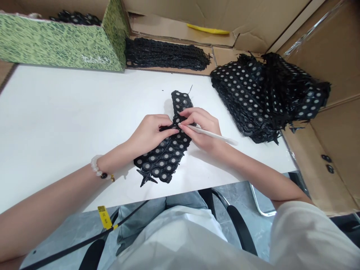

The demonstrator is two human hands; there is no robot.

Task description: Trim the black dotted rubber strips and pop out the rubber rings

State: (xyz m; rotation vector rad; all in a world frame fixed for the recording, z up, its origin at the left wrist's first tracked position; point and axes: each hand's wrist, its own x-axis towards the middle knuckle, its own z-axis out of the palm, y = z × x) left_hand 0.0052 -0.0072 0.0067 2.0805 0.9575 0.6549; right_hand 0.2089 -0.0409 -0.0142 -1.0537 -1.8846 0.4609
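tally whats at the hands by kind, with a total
hands: 2 (left hand, right hand)
black dotted sheet: 1
white pen-like tool: 1
bead bracelet: 1
total: 5

The only view looked from the person's head, forward and down past the chest. It sat close above the left hand (150, 133) and right hand (201, 129), taking in the white table (70, 112) around them, the cardboard box (323, 168) beyond the right hand, and the lap (140, 213) below both.
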